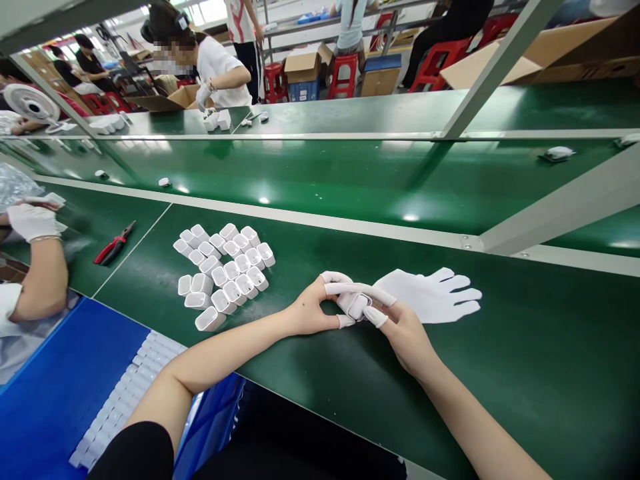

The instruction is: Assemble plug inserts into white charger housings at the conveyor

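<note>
My left hand (316,308), in white finger coverings, is closed with fingertips and thumb against a small white rounded-square part (358,305). From the other side my right hand (400,327), its fingertips covered too, grips the same part. Both hands hold it just above the green bench; its underside and exact kind are hidden by the fingers. Behind my right hand a white glove (433,295) lies flat, its fingers pointing right. To the left of my hands stand several white open-ended plastic housings (233,270), grouped closely on the bench.
Red-handled pliers (114,247) lie toward the left, near a co-worker's gloved hand (33,221). A blue bin (55,387) with rows of white housings sits below the bench edge. A grey metal post (565,200) rises at right. Beyond runs a green conveyor (320,177) carrying small white parts.
</note>
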The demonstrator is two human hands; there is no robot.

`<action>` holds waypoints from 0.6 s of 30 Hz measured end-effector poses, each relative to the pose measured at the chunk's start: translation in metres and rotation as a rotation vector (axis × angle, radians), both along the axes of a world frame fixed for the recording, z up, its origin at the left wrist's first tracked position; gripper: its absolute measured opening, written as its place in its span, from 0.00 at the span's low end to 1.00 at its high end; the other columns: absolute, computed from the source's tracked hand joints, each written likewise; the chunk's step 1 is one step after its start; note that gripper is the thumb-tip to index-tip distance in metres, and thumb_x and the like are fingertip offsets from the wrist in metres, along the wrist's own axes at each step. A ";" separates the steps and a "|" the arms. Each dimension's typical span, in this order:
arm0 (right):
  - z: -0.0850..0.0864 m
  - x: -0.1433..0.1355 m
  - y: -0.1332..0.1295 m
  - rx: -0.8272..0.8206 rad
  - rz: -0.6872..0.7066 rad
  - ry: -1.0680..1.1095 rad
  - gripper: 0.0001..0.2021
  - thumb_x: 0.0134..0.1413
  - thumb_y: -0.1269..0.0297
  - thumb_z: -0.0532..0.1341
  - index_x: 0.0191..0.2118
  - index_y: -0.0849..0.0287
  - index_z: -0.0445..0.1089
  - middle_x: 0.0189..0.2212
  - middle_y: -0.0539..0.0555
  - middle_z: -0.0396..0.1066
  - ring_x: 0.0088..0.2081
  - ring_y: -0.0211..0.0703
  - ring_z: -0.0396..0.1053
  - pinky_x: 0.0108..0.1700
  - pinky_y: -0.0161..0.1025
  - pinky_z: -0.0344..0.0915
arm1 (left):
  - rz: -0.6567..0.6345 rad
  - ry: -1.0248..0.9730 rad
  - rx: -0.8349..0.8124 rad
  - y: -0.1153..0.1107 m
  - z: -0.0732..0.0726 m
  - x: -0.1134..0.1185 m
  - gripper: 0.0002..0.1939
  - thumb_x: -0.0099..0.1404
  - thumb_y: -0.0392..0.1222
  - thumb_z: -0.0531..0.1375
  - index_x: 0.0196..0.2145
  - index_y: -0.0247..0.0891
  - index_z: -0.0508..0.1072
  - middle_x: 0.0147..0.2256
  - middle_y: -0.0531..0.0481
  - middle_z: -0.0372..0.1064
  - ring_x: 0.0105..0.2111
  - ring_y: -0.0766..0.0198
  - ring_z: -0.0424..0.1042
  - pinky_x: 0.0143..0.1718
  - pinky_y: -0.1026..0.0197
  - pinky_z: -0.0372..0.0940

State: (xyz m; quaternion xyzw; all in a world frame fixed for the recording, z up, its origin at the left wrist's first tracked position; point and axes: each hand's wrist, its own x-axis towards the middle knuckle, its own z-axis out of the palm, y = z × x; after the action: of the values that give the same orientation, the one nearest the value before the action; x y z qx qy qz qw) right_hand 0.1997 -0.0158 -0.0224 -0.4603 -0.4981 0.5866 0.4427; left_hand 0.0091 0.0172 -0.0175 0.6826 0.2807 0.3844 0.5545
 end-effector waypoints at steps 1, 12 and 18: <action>0.003 -0.001 0.000 -0.027 -0.006 0.030 0.20 0.51 0.52 0.66 0.49 0.53 0.71 0.44 0.55 0.74 0.48 0.55 0.72 0.52 0.53 0.69 | -0.011 -0.014 -0.016 0.000 -0.001 0.000 0.28 0.53 0.36 0.67 0.52 0.45 0.70 0.52 0.44 0.59 0.53 0.53 0.65 0.51 0.54 0.68; 0.005 -0.010 -0.007 -0.093 -0.188 0.132 0.24 0.47 0.54 0.69 0.50 0.54 0.67 0.48 0.58 0.70 0.49 0.53 0.70 0.54 0.54 0.66 | 0.021 -0.048 -0.439 0.000 -0.005 0.004 0.34 0.49 0.42 0.71 0.54 0.37 0.69 0.46 0.42 0.71 0.48 0.55 0.70 0.57 0.45 0.61; 0.006 -0.009 -0.006 -0.058 -0.163 0.057 0.27 0.48 0.51 0.68 0.53 0.53 0.66 0.50 0.58 0.70 0.49 0.53 0.71 0.56 0.56 0.65 | 0.058 -0.118 -0.534 -0.002 0.002 0.005 0.33 0.48 0.41 0.71 0.52 0.37 0.70 0.43 0.43 0.73 0.44 0.57 0.72 0.54 0.49 0.63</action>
State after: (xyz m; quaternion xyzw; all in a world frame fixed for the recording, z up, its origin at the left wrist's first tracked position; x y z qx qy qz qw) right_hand 0.1904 -0.0220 -0.0164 -0.4952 -0.4289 0.5755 0.4895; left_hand 0.0143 0.0149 -0.0155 0.4803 0.3588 0.3517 0.7189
